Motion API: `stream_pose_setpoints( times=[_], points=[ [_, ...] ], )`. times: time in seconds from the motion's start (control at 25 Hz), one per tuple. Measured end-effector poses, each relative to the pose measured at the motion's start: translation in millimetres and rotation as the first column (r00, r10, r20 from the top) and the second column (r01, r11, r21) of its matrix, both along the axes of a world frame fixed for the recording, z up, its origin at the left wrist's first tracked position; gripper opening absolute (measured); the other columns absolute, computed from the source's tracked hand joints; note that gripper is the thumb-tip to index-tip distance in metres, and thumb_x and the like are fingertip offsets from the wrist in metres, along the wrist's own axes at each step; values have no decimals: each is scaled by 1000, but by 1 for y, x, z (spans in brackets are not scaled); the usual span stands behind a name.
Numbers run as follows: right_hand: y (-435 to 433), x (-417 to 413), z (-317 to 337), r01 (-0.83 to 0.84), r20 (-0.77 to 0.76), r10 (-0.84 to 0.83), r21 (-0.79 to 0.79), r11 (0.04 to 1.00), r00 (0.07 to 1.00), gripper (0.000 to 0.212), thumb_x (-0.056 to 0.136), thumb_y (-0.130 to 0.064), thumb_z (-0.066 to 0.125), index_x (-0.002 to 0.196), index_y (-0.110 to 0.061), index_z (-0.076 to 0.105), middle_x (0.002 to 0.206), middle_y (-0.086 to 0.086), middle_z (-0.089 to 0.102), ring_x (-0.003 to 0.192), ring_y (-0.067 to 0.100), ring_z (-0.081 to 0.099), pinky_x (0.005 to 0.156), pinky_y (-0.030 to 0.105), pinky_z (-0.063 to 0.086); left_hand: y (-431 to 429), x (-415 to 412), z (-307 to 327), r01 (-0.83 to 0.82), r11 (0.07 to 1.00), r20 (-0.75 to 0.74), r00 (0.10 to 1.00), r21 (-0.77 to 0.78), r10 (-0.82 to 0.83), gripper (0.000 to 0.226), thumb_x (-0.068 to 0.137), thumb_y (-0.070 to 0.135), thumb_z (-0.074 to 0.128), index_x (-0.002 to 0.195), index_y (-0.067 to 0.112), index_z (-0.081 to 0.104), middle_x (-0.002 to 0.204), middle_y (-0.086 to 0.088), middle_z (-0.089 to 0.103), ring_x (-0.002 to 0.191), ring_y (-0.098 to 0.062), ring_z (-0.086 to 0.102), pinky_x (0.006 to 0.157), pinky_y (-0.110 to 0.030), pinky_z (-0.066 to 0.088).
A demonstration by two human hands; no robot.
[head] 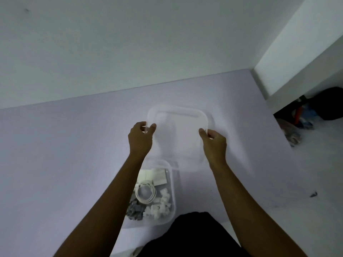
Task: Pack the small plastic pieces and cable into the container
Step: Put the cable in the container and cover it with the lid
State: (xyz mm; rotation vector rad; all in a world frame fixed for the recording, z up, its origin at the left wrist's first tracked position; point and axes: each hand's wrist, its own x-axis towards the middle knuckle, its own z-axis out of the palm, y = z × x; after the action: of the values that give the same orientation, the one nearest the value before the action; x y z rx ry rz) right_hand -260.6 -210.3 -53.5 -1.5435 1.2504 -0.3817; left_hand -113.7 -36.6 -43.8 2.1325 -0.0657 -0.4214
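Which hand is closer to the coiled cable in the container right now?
Left. The left hand grips the lid's left edge above the cable; the right hand holds the lid's right edge, farther off.

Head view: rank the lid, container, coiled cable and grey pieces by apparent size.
1. lid, though held nearer the camera
2. container, partly hidden by the left arm
3. coiled cable
4. grey pieces, about cable-sized; unsure

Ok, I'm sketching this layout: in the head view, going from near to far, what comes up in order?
Container with grey pieces, white pieces and coiled cable → lid, held by left hand and right hand → wall.
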Motion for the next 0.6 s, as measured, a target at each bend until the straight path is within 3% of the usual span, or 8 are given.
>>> stream_pose_setpoints(
  times=[0.12,0.28,0.4,0.6],
  points=[
    [65,-10,-21,-70,-49,72,35,997,996,49,89,-38,71,113,4,69,111,18,72,103,30,68,96,42,54,70,-13,-10,12,995,5,1000,95,-12,51,88,43,67,124,8,58,108,-1,61,100,-19,58,86,-29,43],
    [138,-30,-48,-177,-114,185,74,981,976,54,88,-43,71,125,-3,66,121,7,69,111,22,65,95,28,49,154,-39,-36,20,972,-35,999,232,-13,54,89,42,66,128,5,55,126,-15,53,103,-22,55,88,-28,40],
    [161,-45,-57,-185,-125,190,45,982,974,54,90,-34,71,129,2,60,129,13,61,117,25,59,93,21,41,180,-60,-49,61,959,-89,995,277,-38,54,91,40,64,131,5,52,130,-18,50,110,-30,57,94,-34,42],
    [170,-59,-63,-266,-208,259,-6,964,943,55,94,-35,65,132,4,57,131,18,58,118,30,58,98,28,45,193,-86,-59,98,957,-126,990,273,-65,53,93,36,62,135,6,49,134,-18,50,118,-33,54,101,-40,44]
  ],
)
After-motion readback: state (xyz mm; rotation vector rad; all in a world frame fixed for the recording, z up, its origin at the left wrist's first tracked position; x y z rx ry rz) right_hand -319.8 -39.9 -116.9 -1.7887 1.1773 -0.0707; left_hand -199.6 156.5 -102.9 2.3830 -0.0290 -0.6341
